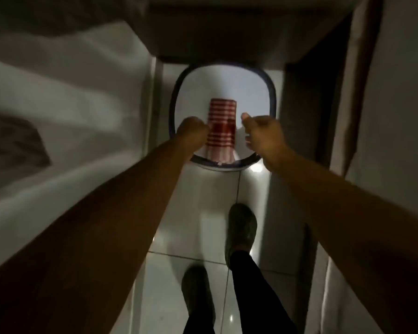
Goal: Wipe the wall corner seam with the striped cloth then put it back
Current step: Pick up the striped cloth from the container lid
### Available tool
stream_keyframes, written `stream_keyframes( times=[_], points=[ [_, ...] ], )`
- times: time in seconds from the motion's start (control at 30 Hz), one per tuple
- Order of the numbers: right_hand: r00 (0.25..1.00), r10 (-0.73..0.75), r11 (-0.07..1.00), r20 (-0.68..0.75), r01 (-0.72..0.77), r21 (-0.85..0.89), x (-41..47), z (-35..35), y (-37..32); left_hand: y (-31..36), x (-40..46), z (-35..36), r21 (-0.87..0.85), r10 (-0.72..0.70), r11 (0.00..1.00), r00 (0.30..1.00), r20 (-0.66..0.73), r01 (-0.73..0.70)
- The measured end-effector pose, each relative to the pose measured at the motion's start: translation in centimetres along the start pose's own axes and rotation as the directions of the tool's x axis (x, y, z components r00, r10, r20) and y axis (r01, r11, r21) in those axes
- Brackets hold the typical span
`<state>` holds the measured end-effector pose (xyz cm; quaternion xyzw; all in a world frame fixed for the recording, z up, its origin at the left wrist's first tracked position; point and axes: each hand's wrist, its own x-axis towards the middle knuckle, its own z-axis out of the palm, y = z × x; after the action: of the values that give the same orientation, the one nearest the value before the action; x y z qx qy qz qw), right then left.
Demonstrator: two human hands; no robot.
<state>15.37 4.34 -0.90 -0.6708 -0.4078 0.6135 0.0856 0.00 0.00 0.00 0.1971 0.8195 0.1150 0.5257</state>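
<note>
Two bare hands reach forward and down over a white hamper (256,92) with a dark rim that stands on the tiled floor (203,213) in a narrow gap between a bed (70,104) and a wall. The striped cloth (221,124), red with white bands, hangs or drapes inside the hamper's mouth, its long axis running away from the person, from the near rim toward the middle of the opening. The left hand (193,131) is the nearer one: its grip sits right at the cloth's left edge, fingers curled in a clench that seems to pinch the fabric, though blur keeps me from being sure it has hold. The right hand (263,133) is just beside the cloth's right edge, apart from it, thumb raised and fingers loosely curled on nothing I can see. Judging from this, the cloth is either being lifted out or laid back, and the coming move turns on the left grip drawing it along that long axis, up and toward the body. The cloth's lower end is lost at the near rim, the fingertips of both hands are hidden behind the knuckles, and the wall corner seam cannot be picked out in the dim, smeared surroundings. Two shoes (241,227) stand on the tiles below.
</note>
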Motion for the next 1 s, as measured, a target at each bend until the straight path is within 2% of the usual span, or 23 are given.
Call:
stream_keyframes(
  times=[0.13, 0.27, 0.37, 0.57, 0.77, 0.87, 1.0],
  points=[
    [1.0, 0.006, 0.995, 0.016, -0.004, -0.098, 3.4, 2.6, 1.0, -0.6, 3.7, 1.5, -0.096, -0.04, 0.995, 0.999, -0.022, 0.037],
    [0.999, 0.035, 0.998, 0.006, -0.035, -0.061, 5.1, 4.1, 2.0, -1.7, 6.0, 2.3, -0.188, -0.133, 0.974, 0.991, -0.024, 0.126],
    [0.999, 0.041, 0.999, 0.025, -0.04, -0.032, 5.8, 4.4, 2.3, -2.1, 6.7, 2.1, -0.255, -0.138, 0.958, 0.99, -0.001, 0.133],
    [0.989, 0.06, 0.986, 0.134, -0.079, 0.143, 3.2, 2.7, 2.4, -3.2, 4.0, 2.2, -0.49, -0.076, 0.86, 0.986, 0.146, 0.139],
    [0.98, 0.044, 0.955, 0.192, -0.098, 0.28, -1.8, 0.4, 3.0, -5.0, -0.2, 2.2, -0.523, 0.0, 0.828, 0.932, 0.363, 0.204],
    [0.981, 0.022, 0.956, 0.192, -0.076, 0.283, -4.8, -0.5, 3.9, -5.5, -2.8, 2.0, -0.56, 0.062, 0.813, 0.931, 0.361, 0.163],
    [0.99, 0.002, 0.974, 0.144, -0.034, 0.223, -9.2, -0.7, 5.7, -7.2, -6.8, 1.7, -0.411, 0.176, 0.911, 0.924, 0.338, -0.024]
  ],
)
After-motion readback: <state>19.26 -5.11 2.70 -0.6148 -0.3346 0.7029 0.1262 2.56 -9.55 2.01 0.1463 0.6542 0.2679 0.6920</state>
